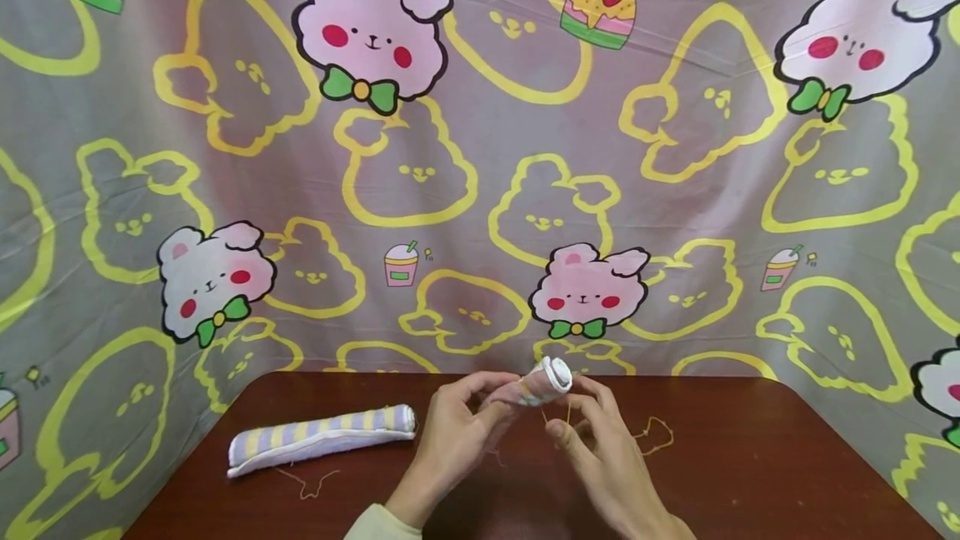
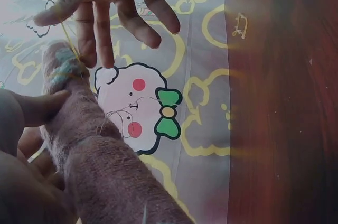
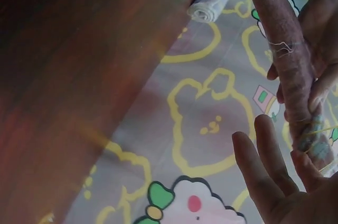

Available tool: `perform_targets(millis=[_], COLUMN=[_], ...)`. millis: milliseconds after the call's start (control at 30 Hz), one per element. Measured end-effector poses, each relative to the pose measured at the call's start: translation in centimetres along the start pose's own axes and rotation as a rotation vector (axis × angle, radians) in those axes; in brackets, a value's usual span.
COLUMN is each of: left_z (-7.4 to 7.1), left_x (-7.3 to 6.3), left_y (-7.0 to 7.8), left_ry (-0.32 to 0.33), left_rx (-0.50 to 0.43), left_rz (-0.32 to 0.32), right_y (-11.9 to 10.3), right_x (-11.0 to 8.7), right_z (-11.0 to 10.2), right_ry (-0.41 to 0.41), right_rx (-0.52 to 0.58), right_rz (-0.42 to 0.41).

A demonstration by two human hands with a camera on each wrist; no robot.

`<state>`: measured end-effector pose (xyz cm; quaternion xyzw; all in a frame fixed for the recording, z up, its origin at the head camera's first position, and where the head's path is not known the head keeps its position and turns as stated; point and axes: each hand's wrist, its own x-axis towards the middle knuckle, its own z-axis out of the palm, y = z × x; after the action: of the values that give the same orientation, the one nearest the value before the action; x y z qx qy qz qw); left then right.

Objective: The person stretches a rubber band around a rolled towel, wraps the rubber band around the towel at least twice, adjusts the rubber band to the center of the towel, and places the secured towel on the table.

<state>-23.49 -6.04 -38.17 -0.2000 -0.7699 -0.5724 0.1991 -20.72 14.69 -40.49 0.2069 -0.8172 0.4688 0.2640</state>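
My left hand (image 1: pixel 457 432) grips a rolled-up pinkish-brown towel (image 1: pixel 517 392), fingers and thumb around it, with its white spiral end tilted up to the right. Yellow string (image 1: pixel 568 413) crosses the towel near that end and runs taut to my right hand (image 1: pixel 606 444), which pinches it close beside the roll. The left wrist view has this string (image 2: pixel 69 39) stretched between the right thumb and the towel, the other right fingers spread. A thin pale thread (image 3: pixel 282 47) circles the roll farther along, in the right wrist view.
A second rolled towel (image 1: pixel 322 437), striped yellow and lavender with a white edge, lies on the dark red-brown table (image 1: pixel 720 473) at left. Loose string (image 1: pixel 309 486) lies before it, and another piece (image 1: pixel 660 433) right of my right hand. A cartoon-printed curtain (image 1: pixel 480 140) hangs behind.
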Motion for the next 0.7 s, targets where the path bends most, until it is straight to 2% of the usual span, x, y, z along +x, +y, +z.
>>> perform_targets(millis=[267,400,533,600,700], left_z=[-0.2,-0.2,-0.1,-0.1,0.0], left_x=[0.1,0.0,-0.1,-0.1,-0.2], left_y=[-0.6,-0.9,-1.0,-1.1,-1.3], left_ry=[-0.124,-0.169,-0.164,-0.164,-0.176], left_rx=[-0.024,-0.012,0.093,0.167,0.273], left_rz=[0.096,0.194,0.302,0.34,0.377], right_y=[0.6,0.7,0.8,0.9,1.1], right_x=[0.6,0.8,1.1,1.2,1.3], right_z=[-0.1,0.0,0.1,0.2,0.2], right_ry=[-0.022,-0.023,-0.029,-0.026,-0.027], right_rx=[0.19,0.233,0.284,0.294,0.294], right_rz=[0.092,0.122,0.213,0.261,0.291])
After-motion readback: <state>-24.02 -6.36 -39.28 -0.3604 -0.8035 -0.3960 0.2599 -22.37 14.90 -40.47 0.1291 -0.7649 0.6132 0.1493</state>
